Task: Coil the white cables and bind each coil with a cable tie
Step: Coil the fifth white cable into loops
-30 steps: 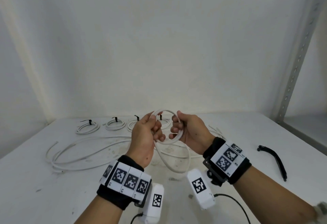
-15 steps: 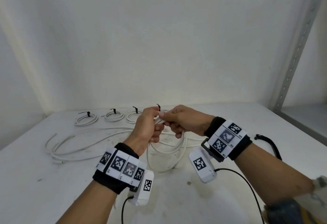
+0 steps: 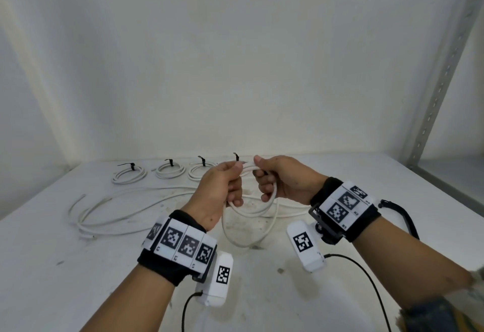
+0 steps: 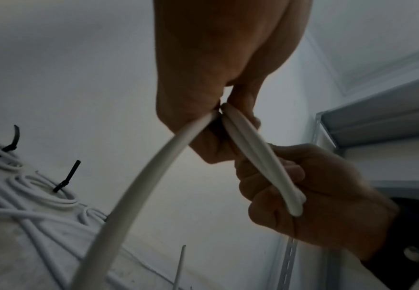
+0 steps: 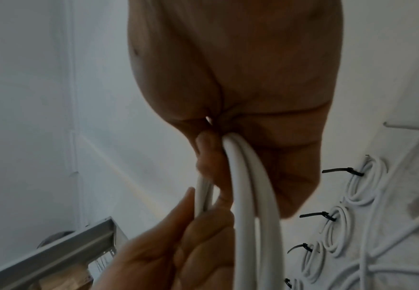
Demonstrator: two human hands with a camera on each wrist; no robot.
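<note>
White cable (image 3: 251,210) coil in both hands' curled grip, left hand (image 3: 218,190), right hand (image 3: 284,179); fourth bound coil mostly hidden behind.

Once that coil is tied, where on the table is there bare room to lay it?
Bare table lies right of the hands, between the back wall and the black tie. The near left corner also looks bare. Crowded: the finished coils at the back and loose cables on the left.

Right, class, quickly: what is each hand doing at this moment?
Left hand: closed, pinching the white cable coil.
Right hand: closed, fingers curled round the same coil.
</note>
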